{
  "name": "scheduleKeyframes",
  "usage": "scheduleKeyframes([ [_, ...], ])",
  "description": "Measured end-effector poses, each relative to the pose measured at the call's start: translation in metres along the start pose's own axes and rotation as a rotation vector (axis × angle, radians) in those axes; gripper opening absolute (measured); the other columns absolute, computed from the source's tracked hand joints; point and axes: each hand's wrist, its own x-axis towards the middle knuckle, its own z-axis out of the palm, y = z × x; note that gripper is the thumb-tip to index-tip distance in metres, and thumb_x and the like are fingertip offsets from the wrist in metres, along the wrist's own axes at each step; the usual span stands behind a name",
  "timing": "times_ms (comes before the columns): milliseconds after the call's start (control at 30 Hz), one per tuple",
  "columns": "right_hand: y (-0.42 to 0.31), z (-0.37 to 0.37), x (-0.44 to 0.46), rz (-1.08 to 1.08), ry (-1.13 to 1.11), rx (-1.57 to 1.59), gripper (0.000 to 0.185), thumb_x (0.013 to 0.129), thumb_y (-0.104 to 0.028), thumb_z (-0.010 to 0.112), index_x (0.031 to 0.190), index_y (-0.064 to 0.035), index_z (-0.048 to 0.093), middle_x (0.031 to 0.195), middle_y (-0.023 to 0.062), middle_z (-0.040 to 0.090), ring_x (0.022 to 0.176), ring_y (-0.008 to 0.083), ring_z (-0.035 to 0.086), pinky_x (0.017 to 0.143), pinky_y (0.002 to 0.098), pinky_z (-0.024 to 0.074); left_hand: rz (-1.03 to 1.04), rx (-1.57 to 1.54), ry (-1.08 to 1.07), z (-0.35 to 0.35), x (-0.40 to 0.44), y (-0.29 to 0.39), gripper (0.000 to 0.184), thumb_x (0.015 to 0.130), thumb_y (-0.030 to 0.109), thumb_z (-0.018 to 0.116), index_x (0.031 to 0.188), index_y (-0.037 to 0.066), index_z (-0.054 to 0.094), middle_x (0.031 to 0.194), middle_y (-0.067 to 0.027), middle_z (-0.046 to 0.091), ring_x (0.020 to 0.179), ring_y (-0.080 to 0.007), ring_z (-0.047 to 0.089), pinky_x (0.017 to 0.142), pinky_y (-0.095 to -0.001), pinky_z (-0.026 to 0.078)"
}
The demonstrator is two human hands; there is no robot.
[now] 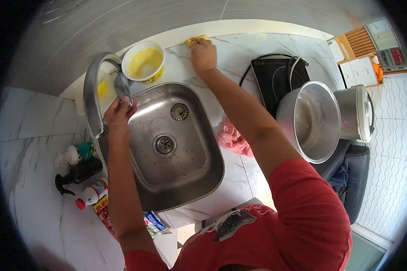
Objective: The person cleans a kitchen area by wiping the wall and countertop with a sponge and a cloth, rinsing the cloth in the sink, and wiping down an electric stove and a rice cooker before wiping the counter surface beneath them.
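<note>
My right hand (pixel 204 55) is closed on a yellow sponge (pixel 196 39), pressed to the back of the marble-patterned counter where it meets the wall. My left hand (pixel 118 114) reaches up at the left side of the steel sink (pixel 203 149). Its fingers are around the lower end of the grey faucet (pixel 93 86), at the spout; part of the grip is hidden. Behind the spout stands a yellow and white tub (pixel 143 62). A pink cloth (pixel 234 139) lies on the counter right of the sink, beneath my right forearm.
A black induction cooktop (pixel 269 79) with a cable lies at the back right. Near it are a large metal pot (pixel 309 122) and a rice cooker (pixel 355 113). Left of the sink are a dark pump bottle (pixel 86 170), a green bottle (pixel 82 153) and a white bottle (pixel 92 192).
</note>
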Motion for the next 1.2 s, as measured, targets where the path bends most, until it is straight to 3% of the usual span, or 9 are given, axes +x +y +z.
scheduleKeyframes([
  [100, 0.021, 0.003, 0.006, -0.206, 0.136, 0.194, 0.013, 0.073, -0.008, 0.053, 0.080, -0.0039, 0.063, 0.089, 0.0138, 0.062, 0.085, 0.0283, 0.059, 0.075, 0.0396, 0.0471, -0.008, 0.018, -0.001, -0.003, 0.001, -0.002, 0.024, 0.086, 0.013, 0.061, 0.103, -0.004, 0.057, 0.089, -0.0070, 0.059, 0.080, -0.0162, 0.062, 0.072, -0.0268, 0.052],
  [300, 0.040, -0.023, 0.026, 0.281, -0.090, 0.052, 0.016, 0.079, -0.010, 0.050, 0.086, -0.0058, 0.064, 0.086, 0.0120, 0.062, 0.084, 0.0271, 0.060, 0.070, 0.0395, 0.0481, -0.030, 0.028, 0.011, 0.006, -0.006, 0.007, 0.020, 0.087, 0.012, 0.059, 0.100, -0.003, 0.056, 0.087, -0.0065, 0.059, 0.077, -0.0153, 0.060, 0.071, -0.0270, 0.052],
  [400, -0.001, 0.006, -0.002, -0.229, 0.163, 0.259, 0.020, 0.078, -0.012, 0.049, 0.089, -0.0058, 0.064, 0.092, 0.0116, 0.061, 0.086, 0.0291, 0.059, 0.077, 0.0399, 0.0466, -0.018, -0.003, -0.021, -0.001, 0.001, -0.003, 0.023, 0.087, 0.014, 0.058, 0.102, -0.003, 0.055, 0.088, -0.0065, 0.059, 0.079, -0.0158, 0.060, 0.073, -0.0276, 0.051],
  [500, 0.012, -0.003, 0.009, -0.230, 0.021, 0.143, 0.019, 0.082, -0.013, 0.047, 0.086, -0.0090, 0.066, 0.087, 0.0106, 0.062, 0.084, 0.0271, 0.060, 0.076, 0.0376, 0.0482, -0.053, 0.008, 0.010, -0.001, 0.005, 0.005, 0.026, 0.087, 0.017, 0.059, 0.102, -0.004, 0.055, 0.087, -0.0068, 0.060, 0.080, -0.0163, 0.061, 0.073, -0.0275, 0.051],
  [633, 0.052, -0.023, 0.025, 0.041, -0.019, 0.047, 0.018, 0.081, -0.012, 0.049, 0.084, -0.0083, 0.067, 0.087, 0.0117, 0.063, 0.083, 0.0284, 0.060, 0.072, 0.0362, 0.0491, -0.052, -0.001, -0.008, -0.001, 0.009, 0.013, 0.027, 0.085, 0.019, 0.062, 0.101, -0.002, 0.056, 0.087, -0.0075, 0.062, 0.079, -0.0166, 0.061, 0.072, -0.0262, 0.051],
  [700, 0.046, -0.060, 0.018, 0.416, -0.172, 0.389, 0.017, 0.079, -0.010, 0.051, 0.080, -0.0062, 0.068, 0.086, 0.0142, 0.064, 0.082, 0.0307, 0.060, 0.072, 0.0371, 0.0483, -0.072, -0.050, -0.027, -0.006, 0.020, 0.010, 0.029, 0.083, 0.021, 0.064, 0.101, -0.001, 0.056, 0.088, -0.0083, 0.063, 0.080, -0.0169, 0.061, 0.072, -0.0256, 0.050],
  [833, -0.010, -0.066, -0.052, -0.246, 0.189, 0.499, 0.012, 0.071, -0.003, 0.056, 0.080, -0.0047, 0.063, 0.085, 0.0140, 0.060, 0.082, 0.0328, 0.057, 0.073, 0.0407, 0.0475, -0.075, -0.044, -0.044, -0.005, 0.017, 0.010, 0.030, 0.083, 0.023, 0.065, 0.100, 0.000, 0.056, 0.090, -0.0084, 0.063, 0.080, -0.0168, 0.061, 0.072, -0.0253, 0.050],
  [1033, -0.031, -0.036, -0.039, -0.403, -0.039, 0.395, 0.012, 0.073, -0.007, 0.055, 0.082, -0.0060, 0.063, 0.089, 0.0126, 0.061, 0.085, 0.0300, 0.058, 0.074, 0.0389, 0.0485, -0.057, 0.005, -0.053, -0.004, 0.011, 0.010, 0.030, 0.083, 0.025, 0.064, 0.099, 0.001, 0.056, 0.090, -0.0085, 0.064, 0.076, -0.0160, 0.061, 0.069, -0.0240, 0.050],
  [1200, 0.050, 0.006, 0.013, -0.207, -0.049, 0.144, 0.015, 0.077, -0.010, 0.050, 0.082, -0.0052, 0.064, 0.087, 0.0147, 0.063, 0.086, 0.0296, 0.059, 0.074, 0.0406, 0.0483, -0.008, 0.091, -0.076, -0.008, 0.018, -0.008, 0.027, 0.084, 0.019, 0.063, 0.098, -0.002, 0.055, 0.088, -0.0096, 0.061, 0.073, -0.0157, 0.062, 0.066, -0.0255, 0.052],
])
